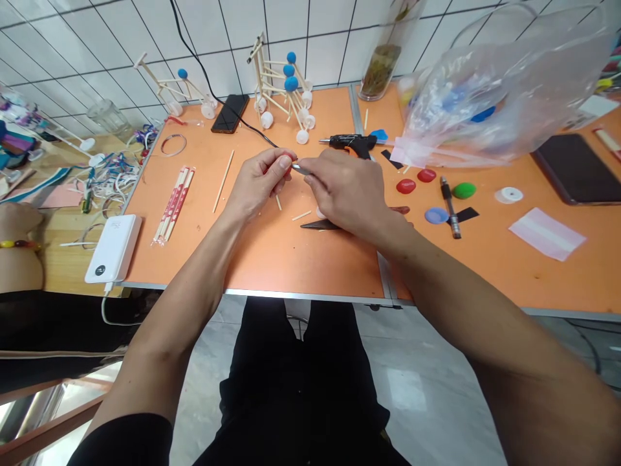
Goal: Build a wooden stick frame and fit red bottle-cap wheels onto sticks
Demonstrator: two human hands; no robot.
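Note:
Over the middle of the orange table (272,272) my left hand (259,181) pinches a small red piece (291,157), largely covered by its fingertips. My right hand (347,191) is closed around a silver, blade-like tool (301,169), whose tip meets the red piece; its other end is hidden in the fist. Below that hand, a dark pointed tool (320,224) lies partly covered. A short stick (301,215) rests nearby, and a longer wooden stick (223,181) lies left of my left hand. Just behind the right hand is a black glue gun (352,142).
Stick models with blue balls (291,70) stand against the tiled wall. Wrapped chopsticks (174,206) and a white power bank (114,249) lie left. To the right are red pieces (406,186), a pen (450,207), a plastic bag (495,97) and a phone (579,168). Another person's arm (19,249) shows far left.

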